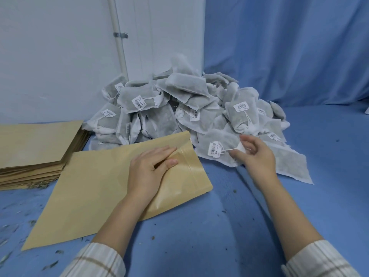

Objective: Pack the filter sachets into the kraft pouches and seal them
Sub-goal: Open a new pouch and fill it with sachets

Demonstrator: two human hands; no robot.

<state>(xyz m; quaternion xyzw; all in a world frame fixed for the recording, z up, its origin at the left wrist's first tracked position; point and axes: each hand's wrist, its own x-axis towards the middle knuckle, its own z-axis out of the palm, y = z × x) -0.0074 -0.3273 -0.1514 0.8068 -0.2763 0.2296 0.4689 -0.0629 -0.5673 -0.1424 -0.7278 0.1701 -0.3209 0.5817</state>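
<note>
Sachet (219, 145): front of pile, soft, light, probably floppy
Right hand (254, 154): fingers pinching its drawstring corner
Left hand (151, 166): fingers flat, spreading pouch (99, 188) mouth
Hold: gathered top

A flat pouch (99, 186) lies at centre on the table (219, 226). A stack of pouches (36, 148) sits at 9 o'clock from it. A heap of sachets (185, 108) lies at 1 o'clock, against the wall (50, 56) and curtain (289, 47).
</note>
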